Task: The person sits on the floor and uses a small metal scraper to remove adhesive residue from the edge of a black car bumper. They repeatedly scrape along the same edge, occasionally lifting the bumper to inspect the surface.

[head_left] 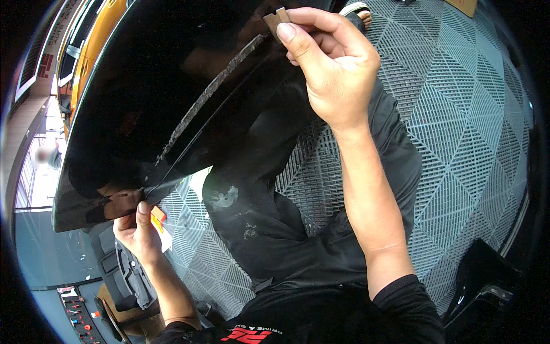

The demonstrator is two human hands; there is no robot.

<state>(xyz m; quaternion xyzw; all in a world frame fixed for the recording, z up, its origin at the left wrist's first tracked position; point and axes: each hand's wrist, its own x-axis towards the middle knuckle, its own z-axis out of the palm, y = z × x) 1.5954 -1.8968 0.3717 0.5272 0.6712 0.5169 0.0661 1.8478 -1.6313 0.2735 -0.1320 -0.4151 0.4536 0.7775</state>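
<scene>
A glossy black car body panel (149,86) slants across the upper left. A long strip of grey residue (215,92) runs along it, rough and ragged, thinning toward its lower end. My right hand (335,63) pinches a single-edge razor blade (276,24) between thumb and fingers, just beyond the strip's upper end. Whether the blade touches the panel I cannot tell. At the panel's lower edge, my left hand (137,229) grips the rim, its thumb in front and most of its fingers hidden behind.
Grey slatted floor tiles (458,132) lie below, around my dark-trousered legs (258,212). Near my left hand is a small orange and yellow object (158,217). A black seat (117,266) stands at lower left, and a glossy black part (484,281) at lower right. An orange vehicle (91,46) is behind.
</scene>
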